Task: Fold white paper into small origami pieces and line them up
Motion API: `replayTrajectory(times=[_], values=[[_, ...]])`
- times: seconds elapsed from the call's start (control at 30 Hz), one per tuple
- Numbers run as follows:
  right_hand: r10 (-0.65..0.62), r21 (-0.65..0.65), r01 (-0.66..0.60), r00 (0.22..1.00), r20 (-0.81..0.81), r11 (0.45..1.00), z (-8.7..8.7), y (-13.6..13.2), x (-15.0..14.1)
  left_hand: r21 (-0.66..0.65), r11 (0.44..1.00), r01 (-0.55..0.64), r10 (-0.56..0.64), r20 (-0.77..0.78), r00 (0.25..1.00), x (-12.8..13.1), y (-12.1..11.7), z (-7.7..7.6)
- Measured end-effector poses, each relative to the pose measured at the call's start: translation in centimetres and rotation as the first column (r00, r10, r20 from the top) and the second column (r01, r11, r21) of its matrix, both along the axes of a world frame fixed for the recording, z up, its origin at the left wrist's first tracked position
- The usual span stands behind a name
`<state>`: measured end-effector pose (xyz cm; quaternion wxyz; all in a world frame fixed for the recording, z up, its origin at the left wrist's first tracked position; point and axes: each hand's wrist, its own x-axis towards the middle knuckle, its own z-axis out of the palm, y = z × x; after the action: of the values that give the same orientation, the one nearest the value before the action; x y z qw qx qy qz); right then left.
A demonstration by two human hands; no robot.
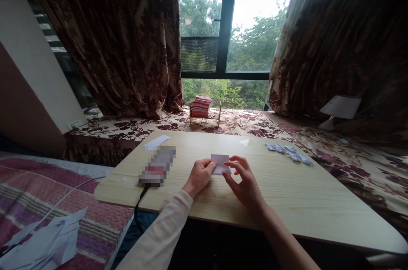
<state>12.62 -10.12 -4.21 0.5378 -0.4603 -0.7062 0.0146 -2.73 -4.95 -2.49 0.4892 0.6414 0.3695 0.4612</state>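
Note:
A small white piece of paper (219, 158) with a crease across it is held up over the table's near half. My left hand (201, 174) is closed on its left edge, thumb on top. At the right side of the paper is my right hand (242, 175), its thumb and fingers spread apart. The right fingertips overlap the paper's edge; whether they press on it I cannot tell. Several small folded white paper pieces (289, 152) lie in a group at the table's far right. A white paper triangle (244, 142) lies near the far edge.
On the wooden table (287, 198), a blurred-out device (157, 167) with a black cable lies left of my hands, and a white paper strip (157, 142) behind it. White paper sheets (47, 240) rest on the bed at lower left. A small rack (205, 118) holds folded cloths by the window.

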Motion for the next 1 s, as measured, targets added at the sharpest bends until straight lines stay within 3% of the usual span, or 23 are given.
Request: replayTrajectory(times=[0.67,0.83,1.0], values=[[-0.046,0.021,0.046,0.999,0.016,0.999,-0.7,0.5,0.4,-0.035,0.998,0.048,-0.047,0.016,0.999,0.0,0.4,-0.5],[-0.086,0.057,0.087,0.996,-0.023,0.995,0.2,0.8,0.5,-0.038,0.997,0.066,-0.063,0.074,0.995,-0.4,0.2,0.2],[-0.015,-0.01,0.015,0.998,-0.058,1.0,1.5,1.2,0.8,-0.057,0.985,0.163,-0.152,0.163,0.975,-0.2,-0.6,1.1]])
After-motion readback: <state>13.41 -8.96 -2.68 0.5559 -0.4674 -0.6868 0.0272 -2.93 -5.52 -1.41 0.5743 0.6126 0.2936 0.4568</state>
